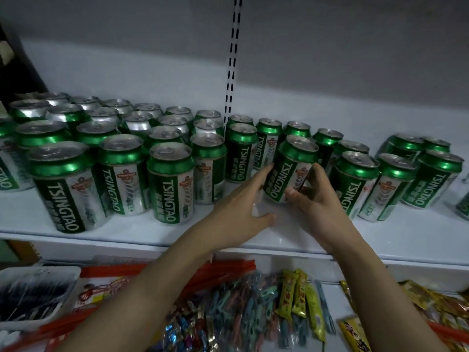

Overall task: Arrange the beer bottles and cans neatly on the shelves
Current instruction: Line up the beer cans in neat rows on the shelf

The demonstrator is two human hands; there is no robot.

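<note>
Hands were seen reaching over the front edge of the white shelf (380,240) from below in the head view, both forearms bare. The left hand (243,207) was stretched forward with fingers nearly straight, its fingertips (266,171) laid against the left side of one green can (289,168), the thumb spread low toward the shelf surface. The right hand (314,199) was curled round the same can from the right, thumb pressed on the lower front of the label and fingers wrapped behind, so the can was gripped. This can was held tilted, its top leaning to the right, at the middle of the shelf, just in front of a row of other cans.

Green and silver labelling with white TSINGTAO lettering running vertically was visible on it, along with a silver lid and pull tab. A packed block of like cans (121,153) was stood upright in rows to the left, and a looser cluster of cans (396,181) was spread to the right. Packets of snacks (297,295) and coloured clips (243,308) were lying on the lower shelf beneath the arms.
</note>
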